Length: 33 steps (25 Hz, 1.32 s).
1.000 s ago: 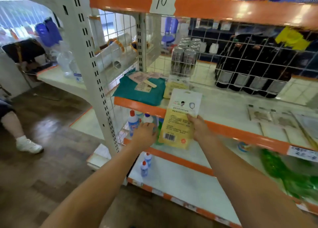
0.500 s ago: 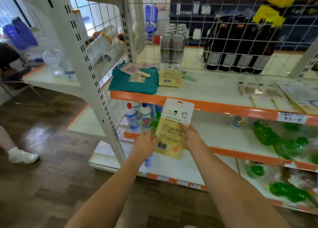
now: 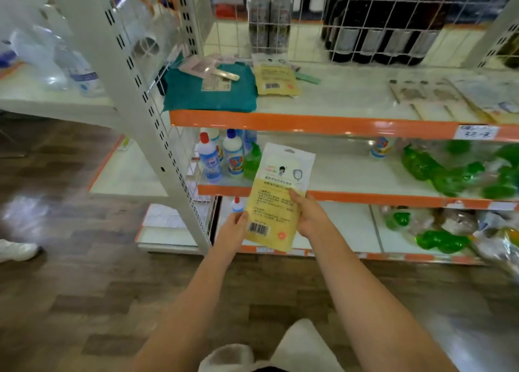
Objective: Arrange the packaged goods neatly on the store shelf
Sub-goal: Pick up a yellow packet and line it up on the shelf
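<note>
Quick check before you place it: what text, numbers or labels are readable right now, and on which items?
"84": white bottle on the middle shelf, partly blurred.
Held yellow packet: printed lines and barcode, too small to read.
Yellow packet on the upper shelf: print too blurred.
Handwritten shelf tag: illegible.
Teal package's label: too blurred.

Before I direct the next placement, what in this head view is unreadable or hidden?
- Held yellow packet: print too small to read; left hand and right hand cover its side edges.
- Price tag: handwriting blurred.
- Dark bottles: tops cut off by the frame edge, behind wire mesh.
- Green bags: motion-blurred, count unclear.
- Flat packs at right: washed out by glare.
</note>
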### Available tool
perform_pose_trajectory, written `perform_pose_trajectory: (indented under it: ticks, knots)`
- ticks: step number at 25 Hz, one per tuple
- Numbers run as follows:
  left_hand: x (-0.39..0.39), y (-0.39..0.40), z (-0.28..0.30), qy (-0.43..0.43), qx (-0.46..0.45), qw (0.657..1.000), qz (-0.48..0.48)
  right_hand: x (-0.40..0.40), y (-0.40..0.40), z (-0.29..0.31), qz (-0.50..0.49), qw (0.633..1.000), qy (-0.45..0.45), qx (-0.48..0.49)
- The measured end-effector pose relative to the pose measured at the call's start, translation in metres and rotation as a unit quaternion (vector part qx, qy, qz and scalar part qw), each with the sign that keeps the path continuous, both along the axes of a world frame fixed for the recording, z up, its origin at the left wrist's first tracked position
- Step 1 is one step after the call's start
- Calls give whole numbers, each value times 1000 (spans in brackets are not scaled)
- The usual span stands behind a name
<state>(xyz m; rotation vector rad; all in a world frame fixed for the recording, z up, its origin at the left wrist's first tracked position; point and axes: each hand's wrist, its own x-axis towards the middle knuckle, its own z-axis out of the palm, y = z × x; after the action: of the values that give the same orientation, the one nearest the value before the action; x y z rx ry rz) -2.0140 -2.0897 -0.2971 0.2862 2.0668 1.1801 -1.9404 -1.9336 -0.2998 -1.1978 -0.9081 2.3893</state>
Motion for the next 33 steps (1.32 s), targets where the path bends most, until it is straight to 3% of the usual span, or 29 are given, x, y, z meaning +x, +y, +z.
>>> perform_pose_trajectory:
  ticks: [9,15,23,30,33]
  knots:
    - [2,-19,-17,-184,89,978,-31,34,-30,-2,-36,999,2,27]
    - [5,-22,-8,-333,135,927,-105,47,-40,9,-29,998,-18,47]
    - [19,-18,-10,-295,114,939,-137,50,-49,18,-53,994,-56,80]
    - [23,-14,-6,-139,80,976,-149,52,-53,21,-62,983,-126,116]
    - [24,-11,-9,-18,37,983,-178,53,-53,23,-91,970,-158,160]
